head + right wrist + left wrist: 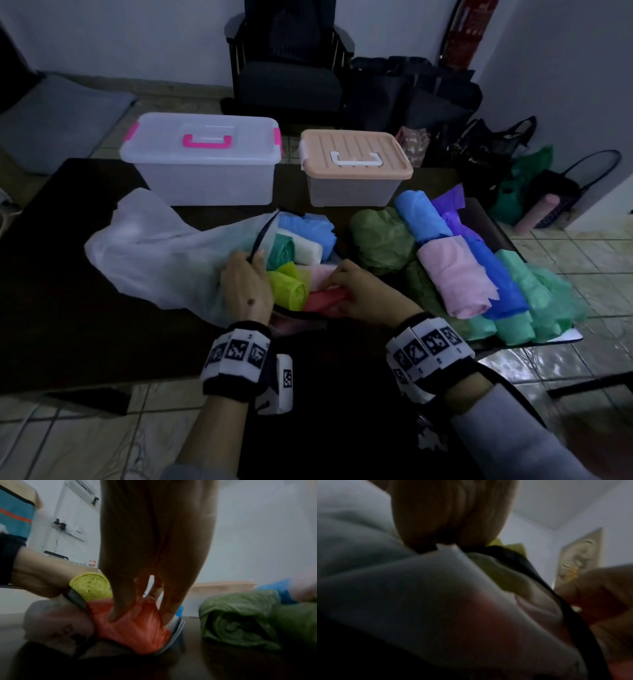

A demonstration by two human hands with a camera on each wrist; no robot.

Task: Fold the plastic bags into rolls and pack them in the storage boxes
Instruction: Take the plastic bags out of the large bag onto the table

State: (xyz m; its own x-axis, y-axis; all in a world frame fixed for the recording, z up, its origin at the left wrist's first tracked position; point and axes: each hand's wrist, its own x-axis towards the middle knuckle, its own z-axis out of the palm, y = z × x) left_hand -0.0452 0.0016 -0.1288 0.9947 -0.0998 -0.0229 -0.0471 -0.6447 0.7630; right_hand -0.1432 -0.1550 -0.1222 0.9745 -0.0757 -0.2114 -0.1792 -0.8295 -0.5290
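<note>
We see two closed storage boxes on the dark surface. Our left hand pinches the black rim of a white pouch; our right hand grips a red roll inside it.

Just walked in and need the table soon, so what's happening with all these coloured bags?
A person is taking rolled plastic bags from a translucent zip pouch lying on the dark table. The left hand grips the pouch's black zipper edge, holding it open, while the right hand grips a red roll at its mouth, beside a yellow roll. More rolls are piled to the right. Both storage boxes, pink-handled and peach-lidded, have their lids on.
</note>
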